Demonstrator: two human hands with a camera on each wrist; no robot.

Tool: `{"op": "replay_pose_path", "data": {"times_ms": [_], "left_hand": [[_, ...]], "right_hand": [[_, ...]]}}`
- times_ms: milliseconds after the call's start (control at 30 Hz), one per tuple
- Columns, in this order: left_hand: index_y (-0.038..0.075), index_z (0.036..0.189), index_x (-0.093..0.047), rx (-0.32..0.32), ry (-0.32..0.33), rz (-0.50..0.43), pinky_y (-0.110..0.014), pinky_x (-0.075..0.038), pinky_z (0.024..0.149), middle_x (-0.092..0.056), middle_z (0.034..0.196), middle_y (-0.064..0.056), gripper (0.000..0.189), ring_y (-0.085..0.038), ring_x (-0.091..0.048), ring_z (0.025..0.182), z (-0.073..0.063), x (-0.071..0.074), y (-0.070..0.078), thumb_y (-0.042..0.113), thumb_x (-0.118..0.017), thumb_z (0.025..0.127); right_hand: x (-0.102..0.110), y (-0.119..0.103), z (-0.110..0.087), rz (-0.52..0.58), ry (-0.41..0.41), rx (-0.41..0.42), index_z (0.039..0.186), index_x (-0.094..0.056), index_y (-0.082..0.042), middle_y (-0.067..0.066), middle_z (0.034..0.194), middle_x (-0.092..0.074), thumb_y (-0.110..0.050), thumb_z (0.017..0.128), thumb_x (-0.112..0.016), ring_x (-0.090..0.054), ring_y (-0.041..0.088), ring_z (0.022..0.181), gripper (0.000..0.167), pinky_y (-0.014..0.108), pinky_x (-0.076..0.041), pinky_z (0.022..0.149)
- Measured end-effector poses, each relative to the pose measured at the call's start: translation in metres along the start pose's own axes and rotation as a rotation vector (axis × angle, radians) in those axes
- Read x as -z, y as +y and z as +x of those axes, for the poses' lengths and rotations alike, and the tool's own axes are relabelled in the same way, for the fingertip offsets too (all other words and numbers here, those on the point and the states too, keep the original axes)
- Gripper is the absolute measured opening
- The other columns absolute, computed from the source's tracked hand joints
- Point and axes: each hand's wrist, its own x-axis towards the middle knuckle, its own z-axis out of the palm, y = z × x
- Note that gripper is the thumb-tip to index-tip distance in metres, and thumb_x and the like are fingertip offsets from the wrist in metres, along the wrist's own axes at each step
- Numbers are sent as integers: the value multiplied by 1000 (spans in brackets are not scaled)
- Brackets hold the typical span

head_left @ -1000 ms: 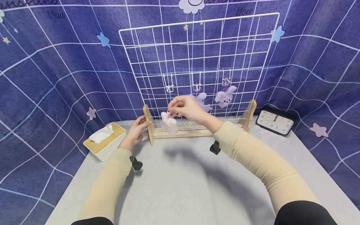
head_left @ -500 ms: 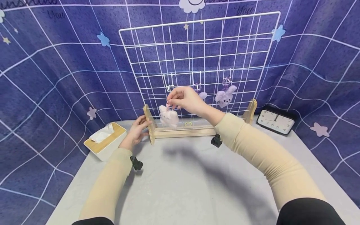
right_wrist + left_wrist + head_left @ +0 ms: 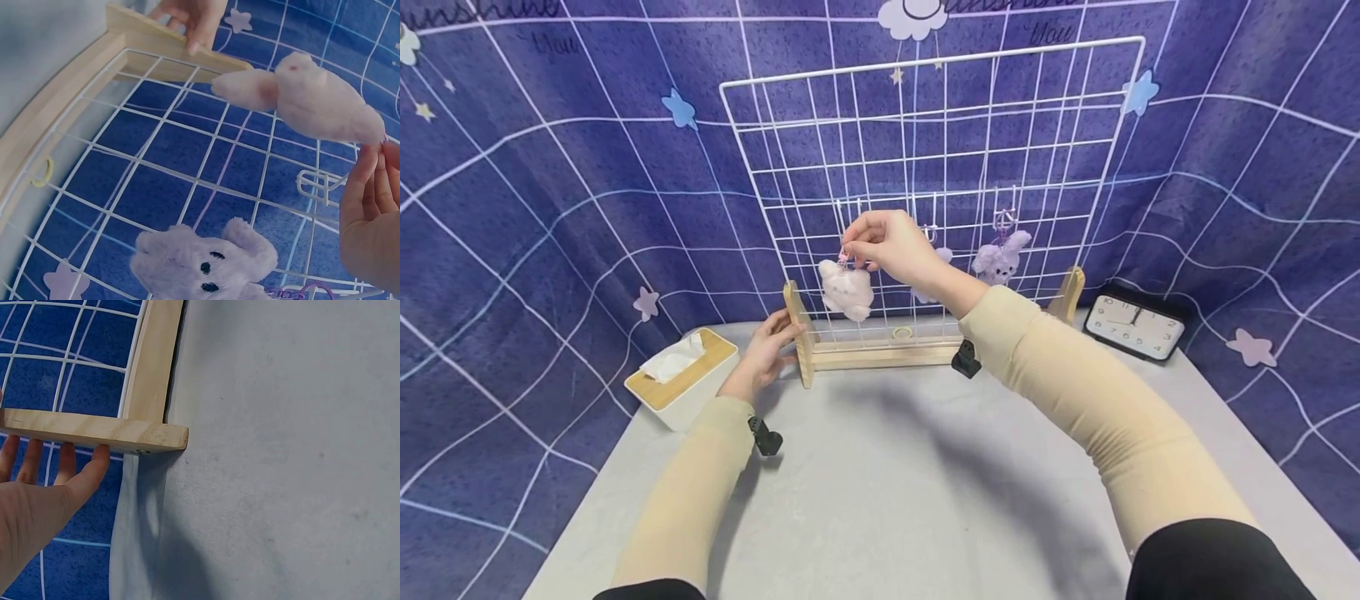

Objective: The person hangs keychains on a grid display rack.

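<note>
My right hand (image 3: 898, 250) pinches the pink clasp of a pale pink plush keychain (image 3: 847, 290), which hangs in front of a white wire grid (image 3: 932, 61). Seen in the right wrist view, the plush (image 3: 319, 100) dangles from the fingertips near a bare white hook (image 3: 326, 187). My left hand (image 3: 767, 346) is at the left wooden post (image 3: 799, 329) of the stand, fingertips against its outer face in the left wrist view. Two lilac plush keychains hang on hooks to the right: one (image 3: 998, 260) in full sight, the other (image 3: 943, 255) partly hidden by my right hand.
A tissue box (image 3: 700, 392) with a wooden lid stands left of my left hand. At the right is a black-framed clock (image 3: 1135, 323). The stand's wooden base bar (image 3: 880, 357) runs along the grey table, with a blue patterned curtain (image 3: 587, 275) behind.
My right hand has risen and shifted slightly left, lifting the pink plush keychain closer to the height of the hooks. My left hand has stayed at the post.
</note>
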Motion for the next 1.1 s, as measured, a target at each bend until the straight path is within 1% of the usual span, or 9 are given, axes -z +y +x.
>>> {"op": "replay_pose_path", "data": {"times_ms": [200,300,467,667,767,900,1000,1100], "left_hand": [[5,161,-29,-1,4,5,-73,-27,114,-27,168,-15,62,-37,-28,151,0,-1,-3,7,-57,107],[4,160,-29,-7,6,-1,-73,-27,114,-29,167,-16,61,-38,-29,150,0,0,-2,7,-57,107],[4,162,-28,-8,8,-8,-71,-28,115,-28,168,-16,62,-38,-28,151,0,1,-2,7,-57,107],[5,163,-27,2,9,-7,-70,-29,115,-26,169,-16,64,-39,-27,151,-1,1,-2,8,-57,107],[3,162,-26,16,-1,-19,-71,-28,115,-25,169,-17,65,-39,-26,152,-5,-2,5,6,-58,106],[2,162,-26,18,-5,-33,-72,-25,116,-24,169,-17,66,-39,-24,153,-6,-4,9,6,-59,105],[4,162,-27,4,4,-25,-71,-26,116,-26,169,-16,64,-38,-25,152,-2,-1,3,6,-58,106],[4,162,-28,1,9,-12,-70,-29,115,-27,168,-16,62,-37,-28,151,0,0,0,6,-57,107]], "right_hand": [[1,2,4,-17,19,-23,103,-72,0,13,92,-75,-2,99,-70,-69,23,80,5,28,-59,70],[1,3,5,-11,25,-27,104,-72,1,13,94,-75,-1,99,-69,-70,22,80,5,30,-60,72],[0,5,8,8,26,-31,105,-72,1,14,95,-75,-1,99,-69,-69,20,79,6,34,-61,75],[-2,8,11,48,31,-39,105,-71,3,17,94,-73,0,101,-67,-67,16,76,6,33,-62,74],[-3,10,12,73,47,-49,105,-70,5,16,93,-73,2,101,-66,-67,16,74,7,32,-62,75],[-4,11,14,84,75,-58,104,-70,6,16,92,-73,4,100,-66,-66,15,73,6,31,-62,75],[-5,11,16,70,90,-56,103,-70,7,17,91,-73,4,100,-66,-67,16,73,6,31,-62,75],[-7,12,17,47,104,-53,103,-70,6,16,89,-73,3,100,-66,-67,15,73,6,30,-62,74]]}}
